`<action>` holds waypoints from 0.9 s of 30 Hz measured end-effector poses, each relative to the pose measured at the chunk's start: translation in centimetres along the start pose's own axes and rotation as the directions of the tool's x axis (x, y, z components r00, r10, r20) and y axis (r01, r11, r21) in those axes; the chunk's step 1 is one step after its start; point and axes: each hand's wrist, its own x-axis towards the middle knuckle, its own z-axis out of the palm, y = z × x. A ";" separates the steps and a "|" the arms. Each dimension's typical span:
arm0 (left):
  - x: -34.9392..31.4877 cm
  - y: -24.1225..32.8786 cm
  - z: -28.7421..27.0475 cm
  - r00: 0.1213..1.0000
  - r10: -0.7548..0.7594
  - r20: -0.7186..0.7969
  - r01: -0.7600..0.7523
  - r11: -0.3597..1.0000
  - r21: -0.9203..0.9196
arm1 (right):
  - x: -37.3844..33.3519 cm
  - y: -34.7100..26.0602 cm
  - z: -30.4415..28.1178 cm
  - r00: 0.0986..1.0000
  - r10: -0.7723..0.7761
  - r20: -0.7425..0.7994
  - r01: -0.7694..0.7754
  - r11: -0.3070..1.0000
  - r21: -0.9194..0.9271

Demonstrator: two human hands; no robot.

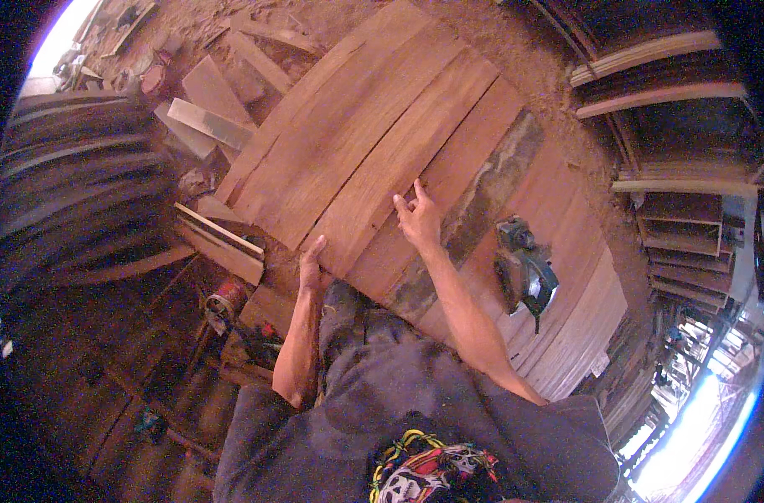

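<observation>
Several long brown wooden boards lie side by side in front of me, with dark gaps between some of them. My left hand [311,267] is at the near end of one wooden board [424,138], its thumb on top and its other fingers mostly hidden at the end. On the same board's right edge rests my right hand [419,221], thumb and forefinger stretched out and apart. To the right of that hand, a dark handheld electric planer [524,267] sits on the boards. Between them runs a board with a rough grey-brown strip [491,180].
Wood offcuts [218,126] lie at the far left, by a dark ribbed sheet [80,184]. A red round machine part [226,300] stands left of my left arm. Timber racks [684,222] line the right side. Sawdust covers the ground [516,42] beyond the boards.
</observation>
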 end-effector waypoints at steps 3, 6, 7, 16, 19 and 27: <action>1.1 -0.4 -0.5 0.996 0.064 0.065 -0.063 0.998 -0.008 | 0.4 0.3 0.1 0.987 -0.157 0.040 0.158 0.986 -0.052; 1.2 -0.5 -0.3 0.998 0.043 0.051 -0.039 0.997 -0.065 | 1.6 1.0 1.4 0.993 -0.109 -0.045 0.113 0.990 0.086; 1.4 -0.7 -0.6 0.997 0.066 0.038 -0.064 0.997 -0.044 | 1.6 0.7 1.4 0.997 -0.075 -0.030 0.078 0.992 0.099; 2.7 -0.8 -0.9 0.972 0.228 -0.062 -0.230 0.973 -0.035 | 1.1 -4.1 -0.8 0.993 0.060 0.099 -0.085 0.958 0.274; 2.7 -0.3 -1.2 0.973 0.218 -0.075 -0.225 0.969 -0.099 | 1.4 -4.3 -1.0 0.989 0.039 0.141 -0.080 0.951 0.300; 0.2 0.8 0.4 0.899 0.387 -0.203 -0.401 0.916 -0.028 | 0.4 -4.8 1.1 0.980 0.148 0.135 -0.195 0.857 0.478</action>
